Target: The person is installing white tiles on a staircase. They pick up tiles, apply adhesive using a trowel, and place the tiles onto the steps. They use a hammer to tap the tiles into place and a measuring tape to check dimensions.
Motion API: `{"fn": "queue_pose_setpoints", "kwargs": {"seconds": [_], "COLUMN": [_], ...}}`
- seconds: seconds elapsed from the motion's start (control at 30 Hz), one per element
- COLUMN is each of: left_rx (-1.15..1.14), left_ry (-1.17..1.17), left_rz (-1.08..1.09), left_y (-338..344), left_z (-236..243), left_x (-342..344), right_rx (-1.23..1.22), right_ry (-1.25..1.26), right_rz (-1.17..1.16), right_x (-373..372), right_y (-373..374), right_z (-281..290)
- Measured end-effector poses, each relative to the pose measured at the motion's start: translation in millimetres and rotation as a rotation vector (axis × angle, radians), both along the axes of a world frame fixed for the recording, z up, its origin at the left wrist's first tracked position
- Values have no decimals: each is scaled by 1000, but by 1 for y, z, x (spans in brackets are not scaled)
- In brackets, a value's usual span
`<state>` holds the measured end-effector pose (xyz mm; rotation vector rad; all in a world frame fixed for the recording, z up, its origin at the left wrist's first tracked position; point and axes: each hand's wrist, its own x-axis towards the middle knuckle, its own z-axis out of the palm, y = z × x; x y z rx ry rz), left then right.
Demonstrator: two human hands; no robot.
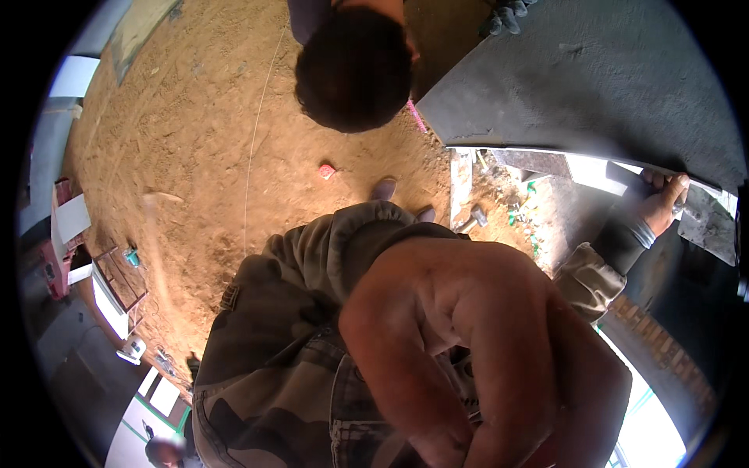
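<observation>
My left hand (484,335) looms very large and close, its fingers curled down toward the lower edge with the tips drawn together. Anything between those fingertips is hidden. A camouflage sleeve (273,343) covers that arm. Farther off at the right, my right hand (663,204) has its fingers closed by the lower edge of a grey plastered wall (593,86). It grips what looks like a plastering trowel, whose grey, smeared flat blade (708,230) shows beside the hand. The handle is mostly covered.
Another person's dark-haired head (355,70) is at the top, beside the wall. A hammer (476,218) lies among rubble. On the brown dirt floor (187,117) are a small red object (327,171) and a thin string (257,132). A second person (164,452) appears at lower left.
</observation>
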<state>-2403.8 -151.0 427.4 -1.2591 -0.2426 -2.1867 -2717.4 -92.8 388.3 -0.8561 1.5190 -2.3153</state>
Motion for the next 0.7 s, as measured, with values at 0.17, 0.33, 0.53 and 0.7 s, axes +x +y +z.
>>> {"fn": "queue_pose_setpoints", "kwargs": {"seconds": [0.17,0.33,0.53,0.7], "left_rx": [-52,-300,-378,-299], "left_ry": [-103,-481,-990,-1058], "left_rz": [-5,63,36,60], "left_y": [-2,-6,-1,1], "left_z": [-5,-55,-104,-116], "left_x": [3,20,51,48], "right_rx": [9,39,-24,-61], "right_ry": [-12,28,-16,-36], "right_rz": [0,-107,-85,-91], "right_x": [-1,15,6,4], "right_y": [2,-9,-6,-7], "right_z": [2,2,-1,-3]}}
